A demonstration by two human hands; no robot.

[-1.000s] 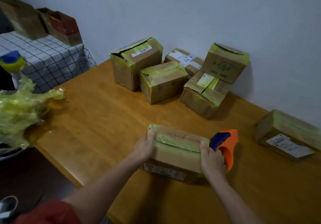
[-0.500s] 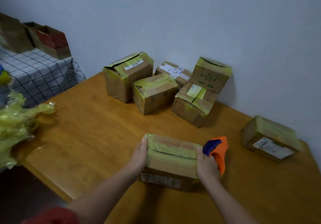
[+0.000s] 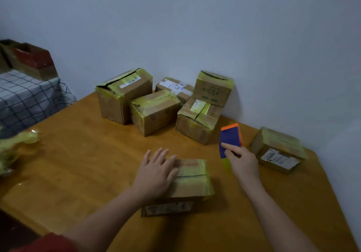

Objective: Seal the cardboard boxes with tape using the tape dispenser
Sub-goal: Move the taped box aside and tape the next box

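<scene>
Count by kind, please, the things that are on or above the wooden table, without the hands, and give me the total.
Cardboard boxes: 7
Tape dispenser, held in the right hand: 1
Crumpled yellow-green wad: 1
Total: 9

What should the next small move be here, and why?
Probably bring the dispenser down to the box: the right hand holds it clear of the box, the left hand lies flat on the box, and a dark seam line shows across its taped top.
</scene>
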